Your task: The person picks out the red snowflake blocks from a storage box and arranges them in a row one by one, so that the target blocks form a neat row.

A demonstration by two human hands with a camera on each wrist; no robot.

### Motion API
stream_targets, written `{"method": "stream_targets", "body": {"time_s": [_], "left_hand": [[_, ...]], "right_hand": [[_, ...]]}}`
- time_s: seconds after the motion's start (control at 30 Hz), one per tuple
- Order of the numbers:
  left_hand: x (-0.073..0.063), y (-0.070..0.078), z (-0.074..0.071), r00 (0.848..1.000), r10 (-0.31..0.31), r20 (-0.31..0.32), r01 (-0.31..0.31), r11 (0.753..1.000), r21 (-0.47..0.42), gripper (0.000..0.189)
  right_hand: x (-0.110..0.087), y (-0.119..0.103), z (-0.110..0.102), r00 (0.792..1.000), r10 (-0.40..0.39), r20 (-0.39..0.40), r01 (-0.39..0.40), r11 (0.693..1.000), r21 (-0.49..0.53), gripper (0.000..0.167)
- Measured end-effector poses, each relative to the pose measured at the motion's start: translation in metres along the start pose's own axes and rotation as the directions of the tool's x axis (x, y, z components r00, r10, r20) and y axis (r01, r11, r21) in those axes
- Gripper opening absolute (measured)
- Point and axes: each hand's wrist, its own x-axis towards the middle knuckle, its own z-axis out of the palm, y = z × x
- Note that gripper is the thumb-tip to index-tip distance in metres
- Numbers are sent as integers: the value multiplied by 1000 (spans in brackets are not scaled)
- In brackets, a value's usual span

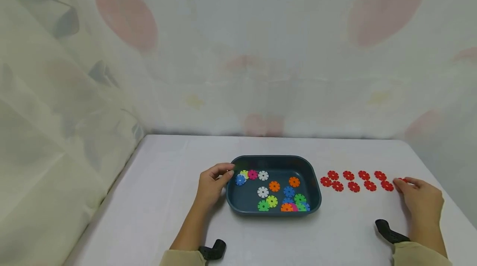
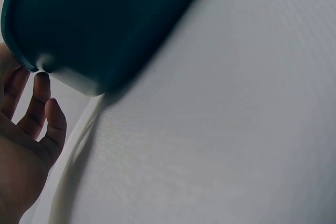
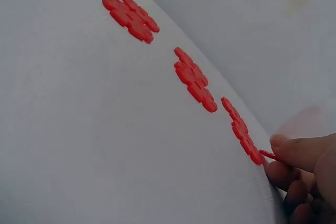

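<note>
My left hand [image 1: 209, 185] pinches the left rim of a dark teal plastic tray [image 1: 273, 214]. In the left wrist view, the tray's outer side [image 2: 100, 30] fills the top left, with fingertips of the left hand [image 2: 23, 145] right at its edge. Inside the tray are several flower-shaped discs, among them a white disc [image 1: 263, 192], an orange disc [image 1: 294, 181] and a green disc [image 1: 263, 205]. At the right, my right hand [image 1: 422, 200] pinches a red flower-shaped disc [image 3: 268, 155] between thumb and finger. Most of that disc is hidden by the fingers.
Between tray and right hand, several red discs [image 1: 354, 186] lie flat on the white table [image 1: 179, 154] in small groups, in two rough rows. A patterned curtain [image 1: 298, 71] hangs behind the table's back edge, and cloth [image 1: 56, 133] hangs along the left side.
</note>
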Motion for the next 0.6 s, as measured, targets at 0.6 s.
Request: {"method": "stream_targets", "body": {"time_s": [0.6], "left_hand": [[-2, 10, 0, 1000, -28, 3, 28, 1000, 1, 20]], "right_hand": [[2, -13, 3, 999, 9, 40, -2, 984, -179, 70]]}}
